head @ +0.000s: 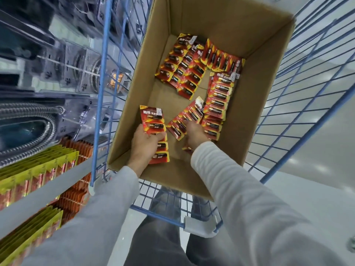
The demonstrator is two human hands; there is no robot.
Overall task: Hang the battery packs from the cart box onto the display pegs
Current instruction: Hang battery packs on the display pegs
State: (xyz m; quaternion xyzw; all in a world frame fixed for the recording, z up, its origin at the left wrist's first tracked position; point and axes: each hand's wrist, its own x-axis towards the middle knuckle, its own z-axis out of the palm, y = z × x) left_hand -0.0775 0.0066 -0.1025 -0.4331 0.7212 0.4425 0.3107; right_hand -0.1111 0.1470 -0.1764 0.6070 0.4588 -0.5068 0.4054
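- Our left hand (148,143) grips a strip (153,120) of red-and-yellow battery packs, with the thumb across its front and the fingers behind. The strip stands nearly upright over the near left part of the box (221,20).
- Our right hand (194,133) is down in the box with its fingers curled over a second strip (189,114), which lies slanted across the bottom. One end of that strip shows below the wrist. We cannot tell whether it has left the cardboard.
- More packs (180,68) lie loose on the box bottom: a heap at the far left, a fan (222,60) against the far right wall, and a column (219,100) along the right side, just beside the second strip.
- The box is open-topped brown cardboard and sits inside a blue wire cart (99,73).
- White sleeves cover both arms, and grey trousers show below the cart's near edge.
- To the left of the cart stands the display (38,169), with rows of yellow and orange packs hanging close together.
- Above those rows, coiled metal hoses (28,131) hang in clear packaging, blurred.
- A pale glossy floor (317,131) shows to the right of the cart.
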